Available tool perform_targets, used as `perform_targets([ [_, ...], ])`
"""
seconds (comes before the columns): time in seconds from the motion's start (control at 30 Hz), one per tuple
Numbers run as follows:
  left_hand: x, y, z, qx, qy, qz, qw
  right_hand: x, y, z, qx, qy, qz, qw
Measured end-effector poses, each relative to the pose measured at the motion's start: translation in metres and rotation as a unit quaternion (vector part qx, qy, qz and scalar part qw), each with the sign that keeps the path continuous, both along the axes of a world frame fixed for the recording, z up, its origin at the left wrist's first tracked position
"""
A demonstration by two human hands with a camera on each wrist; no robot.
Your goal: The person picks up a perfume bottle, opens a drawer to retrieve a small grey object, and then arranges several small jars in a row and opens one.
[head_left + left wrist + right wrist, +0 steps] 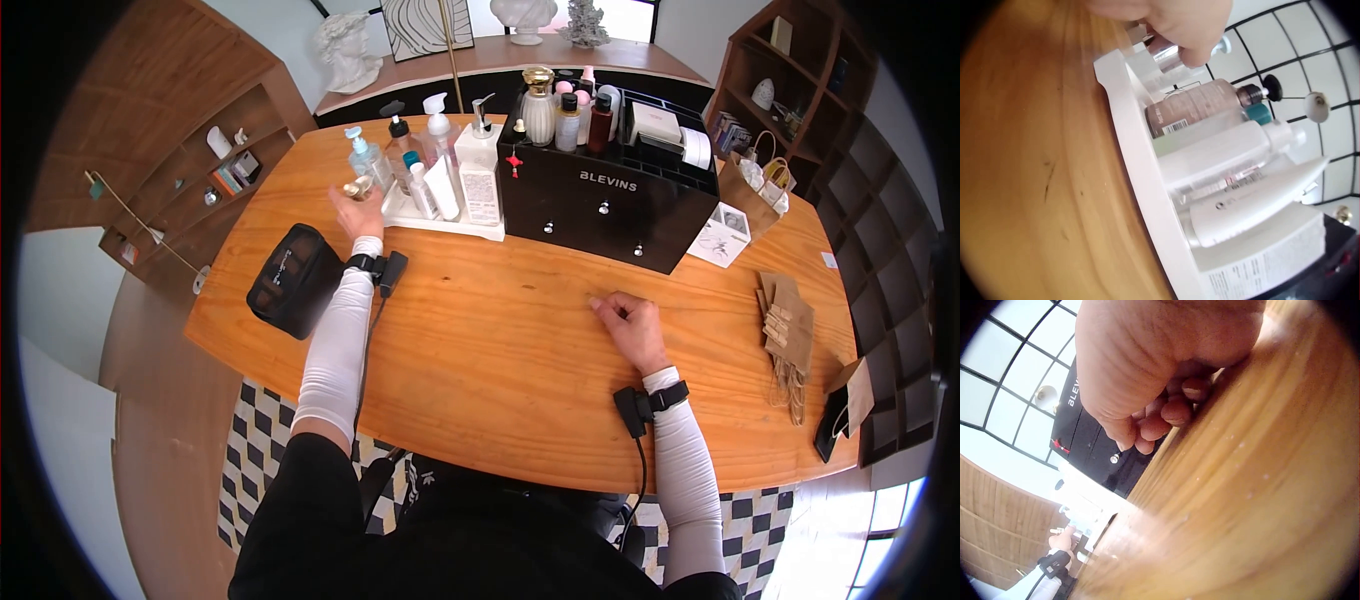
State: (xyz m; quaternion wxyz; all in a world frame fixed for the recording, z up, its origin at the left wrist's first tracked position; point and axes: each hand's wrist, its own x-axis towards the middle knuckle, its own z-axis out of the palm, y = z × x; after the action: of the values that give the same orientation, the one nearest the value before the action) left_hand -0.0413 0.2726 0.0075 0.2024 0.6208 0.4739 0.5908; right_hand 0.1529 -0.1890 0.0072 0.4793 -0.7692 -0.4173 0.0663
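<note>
At the left end of the white tray (pixel 445 226), my left hand (pixel 359 213) grips a small bottle with a shiny gold-coloured top (pixel 356 187); the fingers hide much of it. Close by on the tray stand a pump bottle with a light blue head (pixel 366 160), a brownish bottle with a black pump (pixel 1194 105), a white tube (pixel 1254 209) and a white box with print (pixel 481 195). My right hand (pixel 632 325) rests on the table in front of the black drawer box (pixel 610 205), its fingers loosely curled with nothing in them.
A black mesh pouch (pixel 294 281) lies left of my left forearm. Cosmetic bottles, among them a dark red one (pixel 600 123), crowd the drawer box's top. A white marbled box (pixel 722 236) and a paper bag (pixel 752 190) stand to its right. Folded brown bags (pixel 790 325) lie near the right edge.
</note>
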Motion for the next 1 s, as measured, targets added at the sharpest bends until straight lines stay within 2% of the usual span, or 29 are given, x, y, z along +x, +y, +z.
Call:
perform_targets([
  [0.1, 0.013, -0.020, 0.002, 0.000, 0.062, 0.011, 0.998, 0.001, 0.000, 0.000, 0.000, -0.001, -0.001, 1.000],
  [0.13, 0.014, -0.020, 0.000, -0.037, 0.070, -0.022, 0.997, 0.001, 0.000, 0.002, -0.006, -0.013, -0.006, 1.000],
  [0.23, 0.017, -0.041, -0.005, -0.035, 0.096, -0.059, 0.993, -0.001, -0.001, 0.006, -0.013, -0.005, -0.009, 1.000],
  [0.3, 0.017, -0.033, -0.008, -0.042, 0.116, -0.056, 0.991, -0.001, 0.000, 0.005, -0.011, -0.001, -0.006, 1.000],
  [0.4, 0.011, -0.024, -0.019, -0.040, 0.154, -0.101, 0.982, -0.001, 0.001, 0.003, -0.017, 0.011, -0.006, 1.000],
  [0.43, 0.009, -0.024, -0.024, -0.041, 0.152, -0.099, 0.983, 0.000, 0.001, 0.004, -0.021, 0.015, -0.008, 1.000],
  [0.5, 0.006, -0.031, -0.030, 0.078, 0.146, -0.038, 0.986, -0.001, 0.002, 0.005, -0.022, 0.005, -0.012, 1.000],
  [0.53, 0.005, -0.035, -0.034, 0.078, 0.145, -0.042, 0.985, -0.002, 0.000, 0.006, -0.023, -0.002, -0.018, 1.000],
  [0.6, -0.002, -0.056, -0.035, 0.123, 0.027, -0.017, 0.992, -0.005, -0.002, 0.008, -0.022, 0.008, -0.016, 1.000],
  [0.63, -0.005, -0.066, -0.037, 0.123, 0.025, -0.017, 0.992, -0.005, 0.000, 0.010, -0.019, 0.019, -0.008, 1.000],
  [0.67, -0.005, -0.078, -0.041, 0.059, -0.053, -0.127, 0.989, -0.004, 0.000, 0.009, -0.019, 0.016, -0.007, 1.000],
  [0.7, -0.005, -0.092, -0.045, -0.005, -0.130, -0.232, 0.964, -0.003, 0.000, 0.006, -0.016, 0.013, -0.010, 1.000],
  [0.77, -0.001, -0.143, -0.031, -0.116, -0.183, -0.364, 0.906, -0.001, 0.002, 0.002, -0.014, 0.006, -0.002, 1.000],
  [0.8, 0.004, -0.162, -0.028, -0.145, -0.110, -0.372, 0.910, 0.000, 0.002, 0.002, -0.018, 0.018, -0.002, 1.000],
  [0.83, 0.019, -0.175, -0.040, -0.085, -0.080, -0.380, 0.918, 0.000, 0.002, 0.000, -0.023, 0.029, -0.001, 0.999],
  [0.9, 0.038, -0.214, -0.036, 0.002, -0.033, -0.400, 0.916, 0.003, 0.002, -0.007, -0.013, 0.007, -0.001, 1.000],
  [0.93, 0.044, -0.232, -0.032, -0.005, -0.040, -0.418, 0.908, 0.004, 0.003, -0.007, 0.001, -0.010, -0.010, 1.000],
  [0.97, 0.048, -0.244, -0.027, -0.057, 0.023, -0.436, 0.898, 0.004, 0.003, -0.005, -0.005, -0.020, 0.002, 1.000],
  [1.0, 0.058, -0.256, -0.033, -0.069, -0.023, -0.459, 0.885, 0.002, 0.002, -0.002, -0.006, -0.008, -0.003, 1.000],
])
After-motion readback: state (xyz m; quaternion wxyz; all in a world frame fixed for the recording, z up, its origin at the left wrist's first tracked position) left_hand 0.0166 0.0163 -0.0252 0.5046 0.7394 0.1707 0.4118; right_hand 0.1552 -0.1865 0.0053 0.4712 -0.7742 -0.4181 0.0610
